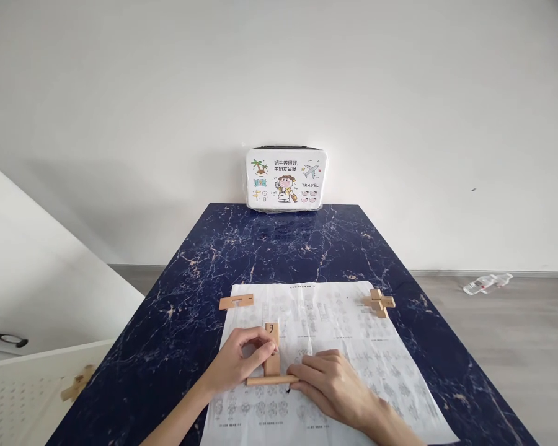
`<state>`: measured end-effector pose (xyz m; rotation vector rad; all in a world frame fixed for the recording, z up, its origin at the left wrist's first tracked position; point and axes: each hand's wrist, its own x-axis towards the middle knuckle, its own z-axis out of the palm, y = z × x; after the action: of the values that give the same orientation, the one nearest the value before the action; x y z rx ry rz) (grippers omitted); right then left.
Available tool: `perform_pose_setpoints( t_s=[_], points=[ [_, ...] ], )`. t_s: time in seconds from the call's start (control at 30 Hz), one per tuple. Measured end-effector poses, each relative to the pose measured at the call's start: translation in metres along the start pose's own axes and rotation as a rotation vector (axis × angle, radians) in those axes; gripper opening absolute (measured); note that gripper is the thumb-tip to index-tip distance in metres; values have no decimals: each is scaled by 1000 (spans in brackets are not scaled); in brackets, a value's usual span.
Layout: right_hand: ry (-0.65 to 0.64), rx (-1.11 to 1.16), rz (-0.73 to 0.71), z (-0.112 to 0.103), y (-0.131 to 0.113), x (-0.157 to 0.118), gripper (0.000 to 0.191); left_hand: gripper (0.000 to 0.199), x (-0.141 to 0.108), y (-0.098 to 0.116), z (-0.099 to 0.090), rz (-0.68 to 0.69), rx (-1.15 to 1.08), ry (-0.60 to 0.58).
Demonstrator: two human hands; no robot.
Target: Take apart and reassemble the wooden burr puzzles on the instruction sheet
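My left hand [239, 359] has thumb and forefinger pinched together at a flat wooden puzzle piece [271, 367] with a black mark near its far end. A thin wooden strip [265, 381] lies crosswise at the near end of that piece, and the two touch. The fingers of my right hand [332, 384] are closed on the strip's right end. Under both hands spreads a white instruction sheet [353, 356] printed with small diagrams and text. Whether the two wooden pieces are joined, I cannot tell.
A slotted wooden piece [236, 301] lies on the sheet's upper left corner, a cross-shaped wooden puzzle [379, 303] on its upper right. A white cartoon case [286, 179] stands at the back of the blue marbled table [279, 248]. Left below is a white perforated surface [13, 396] with wooden pieces.
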<state>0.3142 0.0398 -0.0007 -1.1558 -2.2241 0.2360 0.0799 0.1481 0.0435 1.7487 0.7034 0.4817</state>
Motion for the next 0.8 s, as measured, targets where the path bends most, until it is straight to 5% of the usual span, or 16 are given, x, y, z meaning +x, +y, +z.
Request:
perform_pose_setpoints(
  t_s=[0.23,0.8],
  points=[
    [-88,-63,-47,-3,-3,-1,32,28,-1,1,-5,-66,11,-86],
    [-80,-80,-107,2,-8,1,35,32,0,-1,3,-72,14,-53]
  ],
)
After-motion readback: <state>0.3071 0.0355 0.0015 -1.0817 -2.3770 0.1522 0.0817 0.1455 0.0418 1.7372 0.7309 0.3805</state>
